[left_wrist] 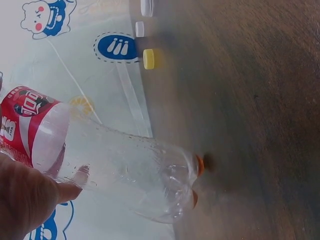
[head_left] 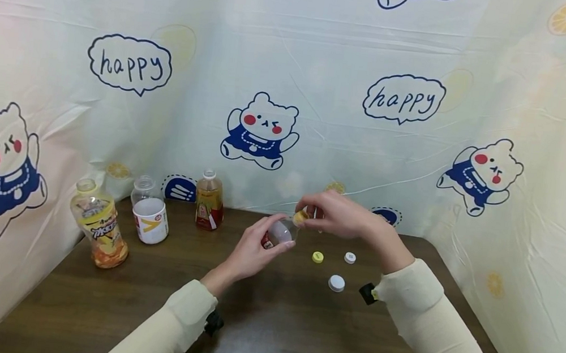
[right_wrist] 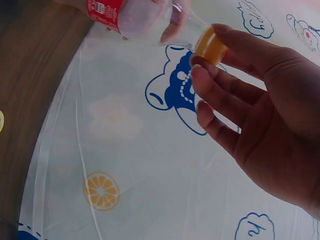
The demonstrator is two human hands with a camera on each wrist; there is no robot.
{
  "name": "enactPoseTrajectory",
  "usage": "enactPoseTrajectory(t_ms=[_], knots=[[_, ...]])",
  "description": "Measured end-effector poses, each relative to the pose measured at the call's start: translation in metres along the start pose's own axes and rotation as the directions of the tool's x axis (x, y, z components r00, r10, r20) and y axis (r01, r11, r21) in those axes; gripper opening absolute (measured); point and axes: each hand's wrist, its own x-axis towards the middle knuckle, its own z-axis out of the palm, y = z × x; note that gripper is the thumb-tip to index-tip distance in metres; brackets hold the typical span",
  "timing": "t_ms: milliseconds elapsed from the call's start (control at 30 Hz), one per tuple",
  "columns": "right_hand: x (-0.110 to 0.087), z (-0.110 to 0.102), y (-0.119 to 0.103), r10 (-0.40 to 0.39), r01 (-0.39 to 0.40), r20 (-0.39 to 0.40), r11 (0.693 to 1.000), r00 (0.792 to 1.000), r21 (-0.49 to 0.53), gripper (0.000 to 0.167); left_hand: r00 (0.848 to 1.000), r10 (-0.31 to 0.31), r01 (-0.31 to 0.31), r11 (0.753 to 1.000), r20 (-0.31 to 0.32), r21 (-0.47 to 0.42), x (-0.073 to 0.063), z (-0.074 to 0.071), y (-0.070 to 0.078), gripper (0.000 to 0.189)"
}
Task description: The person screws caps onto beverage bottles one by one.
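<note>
My left hand (head_left: 250, 247) grips a clear plastic bottle (left_wrist: 125, 160) with a red label, its fingers and thumb wrapped round the body. In the left wrist view the bottle's lobed base points down toward the table. At the neck, my right hand (head_left: 335, 214) pinches an orange-yellow cap (right_wrist: 210, 46) between thumb and fingers, right at the bottle's mouth. The bottle leans over the table with its neck toward the right hand. Below the right hand lie a small yellow cap (head_left: 318, 256), a small white cap (head_left: 350, 257) and a larger white cap (head_left: 336, 283).
On the left of the dark wooden table (head_left: 273, 334) stand an uncapped yellow-labelled bottle (head_left: 109, 239), a white-labelled bottle (head_left: 151, 223) and, farther back, a bottle with a red-and-yellow label (head_left: 210, 203). A printed curtain (head_left: 326, 44) borders the table's back and sides.
</note>
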Motion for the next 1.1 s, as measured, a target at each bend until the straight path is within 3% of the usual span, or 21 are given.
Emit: enactPoseTrajectory(t_ms=[133, 367, 567, 833, 1100], knots=[[0.0013, 0.0053, 0.0009, 0.033, -0.033, -0.03, 0.999, 0.999, 0.008, 0.019, 1.0, -0.004, 0.004, 1.0, 0.007, -0.008, -0.0009, 0.0009, -0.0009, 0.058], [-0.0015, 0.0034, -0.0044, 0.131, -0.131, -0.01, 0.991, 0.991, -0.042, 0.029, 1.0, -0.006, 0.007, 1.0, 0.023, -0.02, -0.0011, 0.0029, -0.0017, 0.062], [-0.0053, -0.0021, -0.0028, 0.074, -0.072, 0.058, 0.996, 0.996, -0.047, 0.047, 1.0, -0.011, 0.012, 1.0, 0.016, -0.029, -0.0004, 0.0024, -0.0019, 0.06], [-0.0041, -0.0023, -0.0006, -0.003, 0.004, 0.055, 1.0, 0.998, -0.003, 0.032, 1.0, 0.007, -0.007, 1.0, 0.014, -0.009, 0.0014, 0.0016, -0.0004, 0.062], [0.0011, 0.0022, -0.0064, 0.065, -0.066, -0.021, 0.996, 0.998, -0.057, 0.019, 1.0, 0.01, -0.01, 1.0, 0.017, -0.002, 0.0016, 0.0009, 0.0007, 0.063]])
